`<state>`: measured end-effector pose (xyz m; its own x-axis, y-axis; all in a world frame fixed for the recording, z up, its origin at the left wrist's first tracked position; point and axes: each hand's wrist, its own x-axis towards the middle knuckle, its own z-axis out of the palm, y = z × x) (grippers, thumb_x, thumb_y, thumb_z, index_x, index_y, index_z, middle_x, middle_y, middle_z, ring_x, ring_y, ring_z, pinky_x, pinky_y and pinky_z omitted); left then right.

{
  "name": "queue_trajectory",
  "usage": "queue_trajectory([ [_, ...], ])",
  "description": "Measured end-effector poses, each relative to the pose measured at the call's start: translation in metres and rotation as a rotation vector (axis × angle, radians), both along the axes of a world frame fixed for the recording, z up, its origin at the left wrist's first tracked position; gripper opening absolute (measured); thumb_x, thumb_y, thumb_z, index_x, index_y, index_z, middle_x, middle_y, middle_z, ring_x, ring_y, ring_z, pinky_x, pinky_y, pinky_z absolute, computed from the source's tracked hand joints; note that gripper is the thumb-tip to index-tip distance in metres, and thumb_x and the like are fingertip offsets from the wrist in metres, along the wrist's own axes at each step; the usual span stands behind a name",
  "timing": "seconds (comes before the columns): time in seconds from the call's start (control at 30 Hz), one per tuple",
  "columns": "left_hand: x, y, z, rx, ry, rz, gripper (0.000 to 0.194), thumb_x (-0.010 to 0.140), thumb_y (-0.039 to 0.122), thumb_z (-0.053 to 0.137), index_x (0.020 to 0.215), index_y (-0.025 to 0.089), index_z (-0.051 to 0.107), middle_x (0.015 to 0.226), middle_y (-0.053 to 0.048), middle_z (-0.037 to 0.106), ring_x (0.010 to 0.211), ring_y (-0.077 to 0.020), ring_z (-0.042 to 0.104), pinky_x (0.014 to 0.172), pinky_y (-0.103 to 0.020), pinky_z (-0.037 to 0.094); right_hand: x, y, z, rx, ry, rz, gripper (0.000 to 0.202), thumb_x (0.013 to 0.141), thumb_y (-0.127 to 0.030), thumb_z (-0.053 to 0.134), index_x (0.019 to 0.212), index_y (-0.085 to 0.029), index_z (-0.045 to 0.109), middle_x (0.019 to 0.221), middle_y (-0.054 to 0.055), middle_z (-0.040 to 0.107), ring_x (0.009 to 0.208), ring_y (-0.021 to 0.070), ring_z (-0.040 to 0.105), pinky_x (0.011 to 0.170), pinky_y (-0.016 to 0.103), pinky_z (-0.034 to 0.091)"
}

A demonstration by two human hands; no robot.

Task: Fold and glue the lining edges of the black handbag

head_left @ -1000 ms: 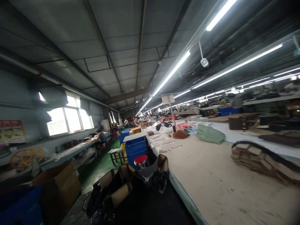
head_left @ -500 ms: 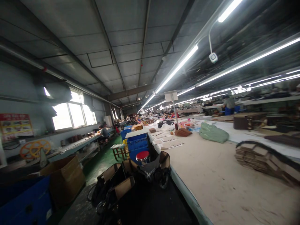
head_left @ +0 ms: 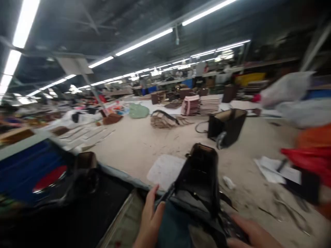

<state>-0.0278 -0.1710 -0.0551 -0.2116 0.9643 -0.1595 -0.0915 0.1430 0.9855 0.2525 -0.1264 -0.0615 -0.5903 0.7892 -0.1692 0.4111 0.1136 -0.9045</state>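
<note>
Long fluorescent tubes (head_left: 144, 42) slant across the dim ceiling of a crowded workshop, and below them a broad, pale worktable (head_left: 131, 144) with scuffed marks on its top stretches away from us. At its near edge, the left hand (head_left: 150, 217) is partly closed, a dark strap (head_left: 165, 196) running between its thumb and fingers. The right hand (head_left: 253, 230), blurred and cut off by the lower edge of the view, bends its fingers against the lower right side of a black handbag (head_left: 199, 181); I cannot tell how firmly it grips. The handbag is between the two hands, at the table's near edge, its mouth gaping and its dark inside showing. Just beyond its left side lies a white sheet (head_left: 164, 168); to the right are a small white scrap (head_left: 229, 182), what look like scissors (head_left: 292, 212), some papers (head_left: 280, 170) and red plastic (head_left: 310, 162). Farther back stands a second dark bag (head_left: 227, 127), then a bundle of brown pieces (head_left: 161, 119), a green plastic bag (head_left: 139, 110) and a pink-edged stack (head_left: 190, 105). Off to the left, a red-topped stool (head_left: 50, 177) stands near a blue crate (head_left: 31, 162).
</note>
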Motion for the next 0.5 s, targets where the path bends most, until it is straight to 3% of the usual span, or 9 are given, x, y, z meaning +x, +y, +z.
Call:
queue_trajectory([
  [0.07,-0.004,0.017,-0.001,0.132,0.522,-0.013,0.078,0.073,0.047,0.063,0.137,0.017,0.031,0.144,-0.012,0.029,0.134,-0.0326,0.02,0.111,-0.048,0.014,0.012,-0.009,0.004,0.055,-0.068,0.022,0.029,0.08,-0.044,0.057,0.096,-0.02,0.062,0.091,0.005,0.062,0.083,0.0224,0.056,0.075,0.032,0.046],
  [0.17,0.0,0.038,0.002,0.238,0.893,-0.084,0.087,0.069,0.045,0.065,0.14,0.014,0.024,0.143,-0.015,0.031,0.132,-0.0321,0.026,0.109,-0.049,0.022,0.013,-0.006,0.008,0.09,-0.127,0.047,0.03,0.082,-0.045,0.052,0.086,-0.016,0.06,0.078,0.003,0.061,0.07,0.0176,0.053,0.062,0.026,0.043],
  [0.33,0.018,0.069,0.006,0.244,0.978,-0.134,0.083,0.073,0.047,0.062,0.139,0.011,0.027,0.131,-0.018,0.047,0.122,-0.0304,0.043,0.101,-0.045,0.036,0.02,0.004,0.016,0.061,-0.171,0.142,0.035,0.083,-0.049,0.05,0.082,-0.015,0.06,0.074,0.003,0.059,0.068,0.0156,0.053,0.059,0.022,0.041],
  [0.5,0.032,0.084,0.008,0.198,0.952,-0.179,0.067,0.075,0.049,0.058,0.13,0.013,0.044,0.118,-0.014,0.059,0.108,-0.028,0.056,0.092,-0.041,0.044,0.045,0.028,0.042,0.119,-0.323,0.182,0.028,0.082,-0.041,0.055,0.091,-0.016,0.062,0.076,0.004,0.062,0.068,0.0154,0.057,0.062,0.023,0.044],
])
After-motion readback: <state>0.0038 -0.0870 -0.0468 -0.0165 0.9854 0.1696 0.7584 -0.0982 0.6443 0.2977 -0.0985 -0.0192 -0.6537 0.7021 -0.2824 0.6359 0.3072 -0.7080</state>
